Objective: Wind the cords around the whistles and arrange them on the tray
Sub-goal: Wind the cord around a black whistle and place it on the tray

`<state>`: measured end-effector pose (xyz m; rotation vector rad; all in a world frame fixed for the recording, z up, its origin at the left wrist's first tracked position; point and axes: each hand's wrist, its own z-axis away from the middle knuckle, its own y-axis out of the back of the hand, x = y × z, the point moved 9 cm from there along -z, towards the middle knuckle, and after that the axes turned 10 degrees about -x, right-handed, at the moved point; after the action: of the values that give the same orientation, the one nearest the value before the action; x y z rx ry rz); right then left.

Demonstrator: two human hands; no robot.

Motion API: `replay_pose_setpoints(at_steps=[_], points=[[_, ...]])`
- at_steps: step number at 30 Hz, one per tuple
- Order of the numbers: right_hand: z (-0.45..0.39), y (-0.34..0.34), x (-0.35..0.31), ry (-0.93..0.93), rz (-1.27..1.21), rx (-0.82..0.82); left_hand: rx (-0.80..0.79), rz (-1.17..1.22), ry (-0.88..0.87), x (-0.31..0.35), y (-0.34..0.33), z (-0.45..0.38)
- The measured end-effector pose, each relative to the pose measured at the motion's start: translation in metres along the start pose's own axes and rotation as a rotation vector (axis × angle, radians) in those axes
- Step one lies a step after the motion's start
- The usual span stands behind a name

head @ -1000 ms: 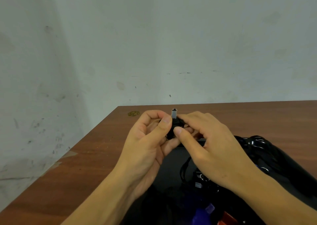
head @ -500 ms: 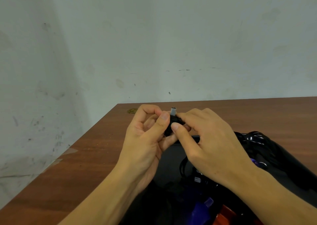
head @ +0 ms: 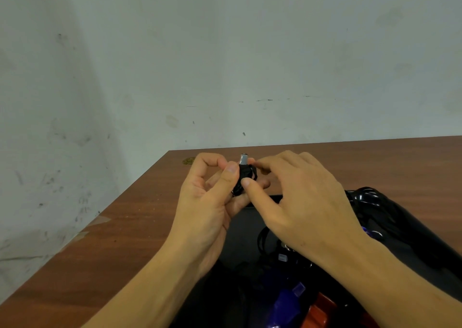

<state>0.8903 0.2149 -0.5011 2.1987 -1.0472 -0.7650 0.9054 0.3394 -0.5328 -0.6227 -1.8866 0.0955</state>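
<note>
Pinching a whistle [head: 243,171] wrapped in black cord [head: 246,177], the left hand [head: 208,202] curls thumb and fingers round it, grey mouthpiece up. Just right of that grip, the right hand [head: 297,202] pinches the cord between thumb and forefinger. Below both grips lies the black tray [head: 250,227] on the tabletop [head: 130,240], holding purple and red whistles [head: 287,302].

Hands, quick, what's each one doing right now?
Left hand: grips the whistle, thumb pressed on its black cord wrap.
Right hand: thumb and fingertips pinch the cord on the whistle.
</note>
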Motion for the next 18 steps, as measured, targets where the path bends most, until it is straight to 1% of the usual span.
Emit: replay_pose_setpoints(at_steps=[7, 14, 18], points=[[-0.001, 0.0, -0.003, 0.07, -0.21, 0.042, -0.025, -0.004, -0.027, 0.001, 0.0, 0.0], [-0.001, -0.006, 0.011, -0.029, -0.389, -0.032, 0.004, 0.001, -0.022, 0.001, 0.003, 0.0], [-0.001, -0.008, 0.012, -0.048, -0.383, -0.057, 0.011, -0.005, -0.019, 0.0, 0.004, -0.001]])
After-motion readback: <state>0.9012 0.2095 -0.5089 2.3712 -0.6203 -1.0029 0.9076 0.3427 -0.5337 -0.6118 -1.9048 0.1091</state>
